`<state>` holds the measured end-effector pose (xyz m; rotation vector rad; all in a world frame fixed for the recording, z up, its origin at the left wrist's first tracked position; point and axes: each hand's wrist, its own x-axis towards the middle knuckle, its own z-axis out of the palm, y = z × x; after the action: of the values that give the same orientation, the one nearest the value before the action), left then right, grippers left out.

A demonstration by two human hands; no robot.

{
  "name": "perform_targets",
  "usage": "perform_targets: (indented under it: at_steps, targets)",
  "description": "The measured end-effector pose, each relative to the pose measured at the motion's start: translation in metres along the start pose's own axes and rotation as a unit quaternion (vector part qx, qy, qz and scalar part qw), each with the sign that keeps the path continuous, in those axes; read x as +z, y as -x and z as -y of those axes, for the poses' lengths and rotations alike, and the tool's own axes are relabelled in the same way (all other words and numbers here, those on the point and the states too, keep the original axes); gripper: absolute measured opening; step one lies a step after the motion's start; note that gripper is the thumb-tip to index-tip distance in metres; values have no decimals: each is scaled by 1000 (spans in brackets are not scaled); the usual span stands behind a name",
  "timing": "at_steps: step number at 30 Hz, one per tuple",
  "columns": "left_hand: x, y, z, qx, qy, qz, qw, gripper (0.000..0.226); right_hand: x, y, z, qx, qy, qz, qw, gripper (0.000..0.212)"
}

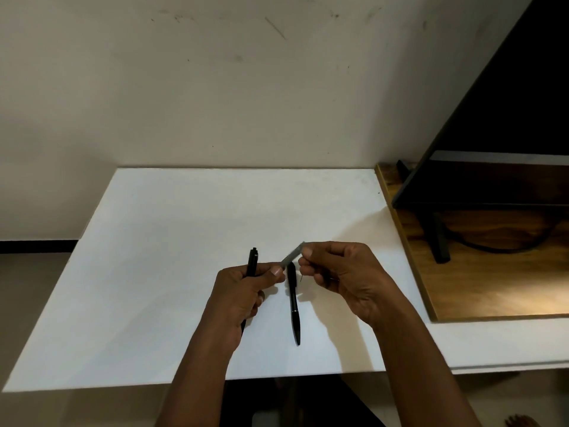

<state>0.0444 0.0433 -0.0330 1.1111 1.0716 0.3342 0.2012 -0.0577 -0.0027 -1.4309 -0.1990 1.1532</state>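
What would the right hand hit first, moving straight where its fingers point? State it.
Probably the left hand, which pinches the other end of the thin grey tube. The black pen on the white table seems lower, depth unclear.

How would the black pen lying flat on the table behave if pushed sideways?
The lying pen looks round and slim, so it would probably roll on the smooth white table. Straight thin barrel suggests rigid and light; its glossy finish may slip in a loose pinch.

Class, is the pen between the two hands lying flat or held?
Lying flat: the pen rests full-length on the white table, nothing gripping it.
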Motion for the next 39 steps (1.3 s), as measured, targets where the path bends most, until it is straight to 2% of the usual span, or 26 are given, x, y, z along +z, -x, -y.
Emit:
perform_targets:
  at_steps: [7,13,18,28,39]
  targets:
    - [4,2,-2,3,-43,43,998,5,-12,2,4,18,53,2,998,16]
    - [0,0,-3,23,-18,-40,999,13,-42,6,9,62,181,3,981,11]
    - [1,1,-5,14,-17,-45,999,19,-36,2,3,63,270,6,961,7]
    - [4,3,-6,39,-10,5,999,29,-18,-11,-11,17,300,-73,951,12]
    - [9,6,-4,64,-27,26,997,11,-22,-11,-10,4,312,-95,945,16]
